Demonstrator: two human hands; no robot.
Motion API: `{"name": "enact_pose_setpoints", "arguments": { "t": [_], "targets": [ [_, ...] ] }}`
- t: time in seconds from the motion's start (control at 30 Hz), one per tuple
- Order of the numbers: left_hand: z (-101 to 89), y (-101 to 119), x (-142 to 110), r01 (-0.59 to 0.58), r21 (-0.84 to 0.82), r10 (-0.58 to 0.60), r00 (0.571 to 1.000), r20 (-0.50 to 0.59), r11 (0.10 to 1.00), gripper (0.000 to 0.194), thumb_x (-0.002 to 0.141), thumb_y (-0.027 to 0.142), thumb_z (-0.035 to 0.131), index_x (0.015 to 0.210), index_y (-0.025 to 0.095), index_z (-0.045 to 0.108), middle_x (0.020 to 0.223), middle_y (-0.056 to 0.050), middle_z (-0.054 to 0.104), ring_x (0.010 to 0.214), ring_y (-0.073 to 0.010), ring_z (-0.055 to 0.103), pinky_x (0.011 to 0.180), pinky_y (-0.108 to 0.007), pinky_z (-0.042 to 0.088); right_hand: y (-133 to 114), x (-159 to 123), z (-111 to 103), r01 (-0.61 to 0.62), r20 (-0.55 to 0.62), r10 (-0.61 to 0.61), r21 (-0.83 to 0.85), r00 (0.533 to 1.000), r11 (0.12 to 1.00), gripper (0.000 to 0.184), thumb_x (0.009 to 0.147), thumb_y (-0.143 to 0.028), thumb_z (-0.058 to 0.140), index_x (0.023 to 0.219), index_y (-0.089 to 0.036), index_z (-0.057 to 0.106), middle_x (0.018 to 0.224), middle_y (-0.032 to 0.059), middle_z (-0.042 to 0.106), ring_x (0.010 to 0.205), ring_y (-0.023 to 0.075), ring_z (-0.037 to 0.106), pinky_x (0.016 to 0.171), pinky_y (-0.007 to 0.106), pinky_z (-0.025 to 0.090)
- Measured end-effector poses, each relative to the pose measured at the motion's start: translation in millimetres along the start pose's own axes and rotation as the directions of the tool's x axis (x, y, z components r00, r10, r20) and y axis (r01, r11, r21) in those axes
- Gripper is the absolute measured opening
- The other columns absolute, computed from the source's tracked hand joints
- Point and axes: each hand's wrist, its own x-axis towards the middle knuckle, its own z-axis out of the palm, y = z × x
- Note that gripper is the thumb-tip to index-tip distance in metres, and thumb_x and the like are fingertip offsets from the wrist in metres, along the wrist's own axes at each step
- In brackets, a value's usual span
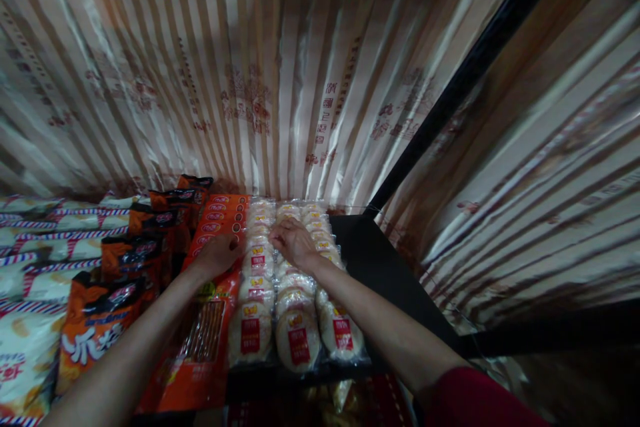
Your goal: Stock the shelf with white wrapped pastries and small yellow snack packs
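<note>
- Right sleeve [480,400]: deep red, plain as far as I can make out in this dim light, ending near the elbow.
- Right forearm [370,300]: slim, bare from that red edge onward.
- Right hand [294,243]: bare, its finer details dim.
- Left forearm [145,333]: bare along all I can see of it.
- Left hand [220,255]: bare too, dulled by shadow.

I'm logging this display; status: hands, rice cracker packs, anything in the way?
Right hand at the middle row of rice cracker packs; left hand over orange snack stick packs, contact unclear. Crackers in three rows. Nothing visibly blocking either hand.
</note>
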Motion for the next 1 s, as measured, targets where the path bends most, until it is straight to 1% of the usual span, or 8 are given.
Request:
{"name": "enact_pose_setpoints", "arguments": {
  "t": [0.07, 0.17, 0.3, 0.47, 0.6, 0.73, 0.87, 1.0],
  "targets": [
    [0.0, 0, -3, -0.045, -0.017, 0.046, 0.994, 0.095, 0.999, 0.021, 0.073, 0.031, 0.047, 0.059, 0.017, 0.054, 0.057, 0.001, 0.057, 0.058, -0.0127, 0.051, 0.051, -0.023, 0.028, 0, 0, 0, -0.006, 0.003, 0.006, 0.006, 1.0, 1.0, 0.01, 0.078, -0.013, 0.056, 0.071, -0.018, 0.062, 0.072, 0.0015, 0.059, 0.077, 0.0149, 0.051, 0.08, 0.028, 0.038],
    [0.8, 1, -7, -0.122, -0.171, 0.16, 0.96, 0.232, 0.978, 0.018, 0.069, 0.034, 0.052, 0.067, 0.018, 0.061, 0.069, 0.001, 0.065, 0.066, -0.0137, 0.055, 0.055, -0.021, 0.033, -1, 0, -1, -0.001, -0.004, 0.001, 0.001, 1.0, 1.0, 0.011, 0.078, -0.012, 0.056, 0.07, -0.018, 0.061, 0.07, 0.0014, 0.058, 0.075, 0.015, 0.051, 0.079, 0.028, 0.039],
    [3.5, 2, -9, -0.112, -0.244, 0.185, 0.936, 0.299, 0.963, 0.022, 0.066, 0.036, 0.055, 0.074, 0.018, 0.064, 0.078, -0.001, 0.068, 0.072, -0.016, 0.059, 0.06, -0.022, 0.038, -2, 0, -2, 0.018, -0.025, -0.018, 0.001, 1.0, 1.0, 0.011, 0.077, -0.011, 0.057, 0.07, -0.018, 0.061, 0.07, 0.001, 0.059, 0.075, 0.0149, 0.051, 0.079, 0.027, 0.039],
    [9.4, 1, -9, -0.091, -0.178, 0.136, 0.957, 0.256, 0.98, 0.016, 0.066, 0.026, 0.051, 0.075, 0.017, 0.061, 0.076, 0.0, 0.066, 0.07, -0.0141, 0.057, 0.059, -0.021, 0.038, 2, 0, 2, 0.019, -0.02, -0.019, 0.001, 1.0, 1.0, 0.011, 0.078, -0.012, 0.057, 0.07, -0.018, 0.061, 0.069, 0.0014, 0.059, 0.075, 0.015, 0.051, 0.08, 0.028, 0.039],
    [9.5, 3, -12, -0.092, -0.163, 0.122, 0.975, 0.185, 0.982, 0.017, 0.07, 0.032, 0.05, 0.07, 0.017, 0.058, 0.066, 0.001, 0.062, 0.063, -0.0133, 0.054, 0.057, -0.022, 0.036, 2, -3, 2, 0.044, -0.061, -0.044, -0.005, 0.997, 0.999, 0.006, 0.079, -0.017, 0.058, 0.082, -0.018, 0.064, 0.081, 0.0045, 0.062, 0.082, 0.0171, 0.051, 0.083, 0.031, 0.039],
    [7.2, 8, -16, -0.09, -0.175, 0.111, 0.987, 0.114, 0.98, 0.02, 0.074, 0.037, 0.049, 0.069, 0.018, 0.055, 0.06, 0.002, 0.059, 0.061, -0.0132, 0.053, 0.056, -0.023, 0.036, -5, -11, -4, 0.119, -0.106, -0.119, -0.006, 0.987, 0.993, 0.017, 0.084, -0.025, 0.054, 0.096, -0.018, 0.063, 0.093, 0.0071, 0.062, 0.089, 0.0189, 0.05, 0.083, 0.034, 0.039],
    [8.9, 11, -15, -0.09, -0.109, 0.098, 0.993, 0.065, 0.99, 0.019, 0.075, 0.035, 0.05, 0.069, 0.018, 0.054, 0.065, 0.0, 0.061, 0.063, -0.0131, 0.054, 0.057, -0.023, 0.035, -13, -17, -14, 0.171, -0.055, -0.17, 0.017, 0.984, 0.985, 0.024, 0.089, -0.03, 0.045, 0.081, -0.018, 0.064, 0.079, 0.0047, 0.062, 0.081, 0.0165, 0.052, 0.081, 0.033, 0.039],
    [12.9, 11, -14, -0.058, -0.052, 0.06, 0.998, 0.027, 0.997, 0.014, 0.076, 0.027, 0.046, 0.072, 0.018, 0.055, 0.072, -0.001, 0.063, 0.067, -0.0131, 0.055, 0.058, -0.023, 0.035, -13, -22, -18, 0.214, 0.018, -0.215, 0.052, 0.976, 0.976, 0.024, 0.088, -0.036, 0.048, 0.085, -0.018, 0.064, 0.079, 0.0032, 0.064, 0.08, 0.0153, 0.053, 0.08, 0.031, 0.039]
  ]
}}
